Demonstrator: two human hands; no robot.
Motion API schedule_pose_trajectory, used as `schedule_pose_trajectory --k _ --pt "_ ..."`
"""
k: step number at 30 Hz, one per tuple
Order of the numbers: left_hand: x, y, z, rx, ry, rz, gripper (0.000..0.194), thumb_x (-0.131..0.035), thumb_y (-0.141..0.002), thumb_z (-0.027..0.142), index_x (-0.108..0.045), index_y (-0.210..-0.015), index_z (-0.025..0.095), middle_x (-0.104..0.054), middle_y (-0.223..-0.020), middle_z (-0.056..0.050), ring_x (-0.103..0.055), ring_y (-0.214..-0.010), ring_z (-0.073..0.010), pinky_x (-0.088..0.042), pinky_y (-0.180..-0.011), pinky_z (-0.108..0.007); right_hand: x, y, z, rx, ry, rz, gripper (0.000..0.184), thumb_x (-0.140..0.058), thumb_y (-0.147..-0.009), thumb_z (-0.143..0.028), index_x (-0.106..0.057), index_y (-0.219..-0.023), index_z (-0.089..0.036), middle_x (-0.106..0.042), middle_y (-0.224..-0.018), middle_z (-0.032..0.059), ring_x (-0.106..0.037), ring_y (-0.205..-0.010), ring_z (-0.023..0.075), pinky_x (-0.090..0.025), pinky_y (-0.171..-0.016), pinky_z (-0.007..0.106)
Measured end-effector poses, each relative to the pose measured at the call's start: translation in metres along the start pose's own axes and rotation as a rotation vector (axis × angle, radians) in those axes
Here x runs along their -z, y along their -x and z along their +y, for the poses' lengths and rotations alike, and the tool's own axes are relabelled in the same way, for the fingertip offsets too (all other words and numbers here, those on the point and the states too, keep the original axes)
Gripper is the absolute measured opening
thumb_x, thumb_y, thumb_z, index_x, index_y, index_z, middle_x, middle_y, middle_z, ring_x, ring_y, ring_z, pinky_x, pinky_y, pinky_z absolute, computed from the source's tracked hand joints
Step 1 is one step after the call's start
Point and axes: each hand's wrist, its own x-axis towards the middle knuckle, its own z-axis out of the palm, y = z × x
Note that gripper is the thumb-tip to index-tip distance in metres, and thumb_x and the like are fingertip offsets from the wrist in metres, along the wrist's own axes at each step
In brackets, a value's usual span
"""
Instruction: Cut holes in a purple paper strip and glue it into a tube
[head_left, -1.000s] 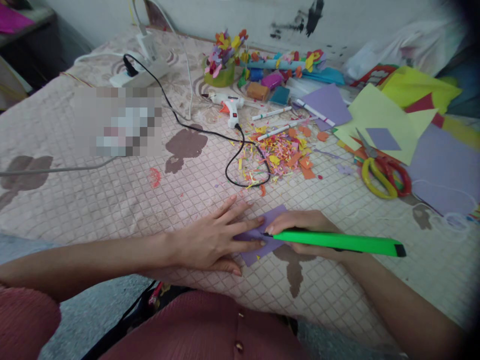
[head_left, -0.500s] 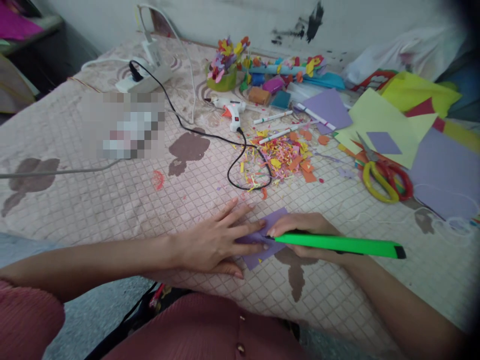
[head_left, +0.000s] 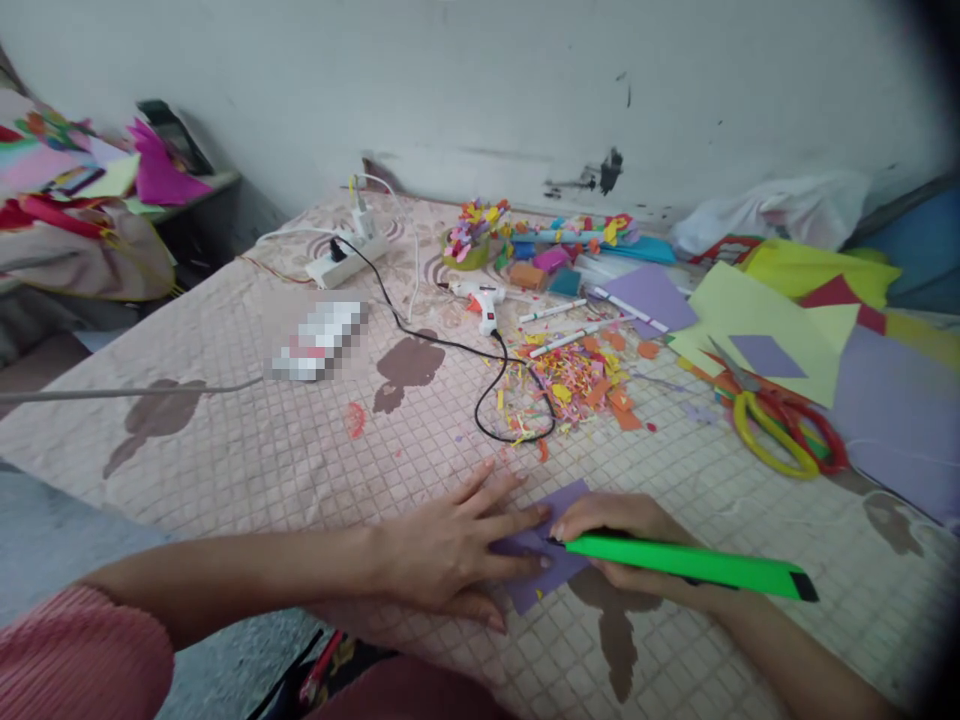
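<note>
A small piece of purple paper (head_left: 562, 572) lies on the cloth-covered table. Spread flat, the fingers of my left hand (head_left: 442, 545) press it down from the left. My right hand (head_left: 626, 515) grips a bright green utility knife (head_left: 697, 562) with a black end. The knife slants low over the paper, its tip at the sheet close to my left fingertips. My right fingers and thumb wrap the front of the knife. How much blade shows, and any cut line, I cannot make out.
Beyond my hands lie colourful paper scraps (head_left: 577, 385), a looped black cord (head_left: 487, 415) and a white glue gun (head_left: 484, 302). Scissors (head_left: 776, 430) and paper sheets (head_left: 757, 310) are at the right. A power strip (head_left: 346, 262) sits at the back left, near a paper-flower pot (head_left: 469, 255).
The camera view has tilted up and swung left, so the whole scene sits lower and more of the side table shows. Both hands keep about the same hold on paper and knife.
</note>
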Motion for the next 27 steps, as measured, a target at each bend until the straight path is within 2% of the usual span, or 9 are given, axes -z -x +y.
schedule_pose_trajectory --k 6,15,18,20,21,22,23,25,27 --pt "0.001 0.000 0.000 0.002 -0.029 0.039 0.061 -0.052 -0.088 0.058 -0.044 -0.142 0.029 -0.029 -0.155 -0.008 -0.021 -0.142 -0.0426 -0.021 -0.111 -0.065 -0.002 -0.002 0.002 0.038 -0.001 0.014 0.023 -0.059 -0.086 -0.029 -0.065 -0.107 -0.023 -0.073 -0.096 0.0057 -0.068 -0.086 0.0186 -0.052 -0.077 0.030" --pt "0.001 -0.004 0.003 0.035 -0.059 0.016 0.061 -0.054 -0.087 0.059 -0.043 -0.141 0.032 -0.037 -0.150 -0.008 -0.026 -0.140 -0.0414 -0.022 -0.111 -0.065 -0.001 -0.008 -0.005 0.099 0.064 -0.014 0.021 -0.058 -0.085 -0.025 -0.065 -0.105 -0.020 -0.073 -0.094 0.0061 -0.068 -0.085 0.0175 -0.052 -0.076 0.028" --pt "0.003 0.001 0.003 0.008 -0.052 0.059 0.056 -0.050 -0.090 0.056 -0.043 -0.140 0.032 -0.040 -0.149 -0.009 -0.034 -0.138 -0.0370 -0.026 -0.111 -0.062 -0.002 -0.009 -0.006 0.111 0.048 0.008 0.021 -0.058 -0.084 -0.024 -0.065 -0.104 -0.021 -0.073 -0.093 0.0054 -0.068 -0.085 0.0175 -0.052 -0.076 0.028" --pt "0.008 0.012 -0.003 0.015 -0.056 0.138 0.052 -0.046 -0.094 0.052 -0.043 -0.139 0.025 -0.048 -0.143 -0.010 -0.040 -0.135 -0.0291 -0.027 -0.114 -0.053 -0.003 -0.008 -0.004 0.113 0.041 0.014 0.023 -0.058 -0.083 -0.022 -0.065 -0.105 -0.021 -0.073 -0.095 0.0055 -0.069 -0.086 0.0176 -0.052 -0.077 0.028" --pt "0.012 0.020 -0.009 0.072 -0.059 0.214 0.047 -0.045 -0.095 0.047 -0.045 -0.135 0.022 -0.056 -0.134 -0.010 -0.047 -0.130 -0.0243 -0.029 -0.115 -0.047 -0.004 -0.008 -0.002 0.119 0.034 0.015 0.023 -0.058 -0.083 -0.022 -0.065 -0.105 -0.022 -0.073 -0.095 0.0058 -0.069 -0.087 0.0178 -0.052 -0.077 0.028" --pt "0.017 0.029 -0.018 0.219 -0.089 0.329 0.039 -0.045 -0.095 0.043 -0.050 -0.128 0.022 -0.062 -0.125 -0.008 -0.053 -0.122 -0.0207 -0.035 -0.112 -0.041 -0.004 -0.007 0.000 0.123 0.021 0.014 0.024 -0.058 -0.083 -0.022 -0.065 -0.106 -0.022 -0.073 -0.095 0.0059 -0.069 -0.087 0.0180 -0.053 -0.077 0.029" --pt "0.023 0.039 -0.029 0.427 -0.156 0.432 0.030 -0.044 -0.094 0.041 -0.053 -0.119 0.026 -0.065 -0.118 -0.004 -0.058 -0.115 -0.0179 -0.042 -0.105 -0.035 -0.005 -0.006 0.002 0.126 0.006 0.014 0.024 -0.058 -0.084 -0.024 -0.065 -0.106 -0.022 -0.073 -0.095 0.0060 -0.069 -0.087 0.0182 -0.053 -0.077 0.029" --pt "0.038 0.061 -0.060 0.721 -0.236 0.540 0.029 -0.042 -0.095 0.035 -0.050 -0.119 0.020 -0.061 -0.122 -0.012 -0.055 -0.118 -0.0242 -0.042 -0.102 -0.042 -0.005 -0.005 0.005 0.125 -0.021 0.022 0.025 -0.059 -0.084 -0.025 -0.065 -0.108 -0.022 -0.073 -0.095 0.0058 -0.069 -0.088 0.0184 -0.054 -0.078 0.030" --pt "0.053 0.083 -0.097 0.951 -0.295 0.595 0.041 -0.045 -0.094 0.039 -0.043 -0.127 0.015 -0.051 -0.134 -0.018 -0.048 -0.125 -0.0317 -0.038 -0.104 -0.050 -0.005 -0.004 0.007 0.109 -0.046 0.025 0.026 -0.059 -0.084 -0.024 -0.065 -0.109 -0.023 -0.073 -0.097 0.0053 -0.069 -0.089 0.0182 -0.054 -0.078 0.031"
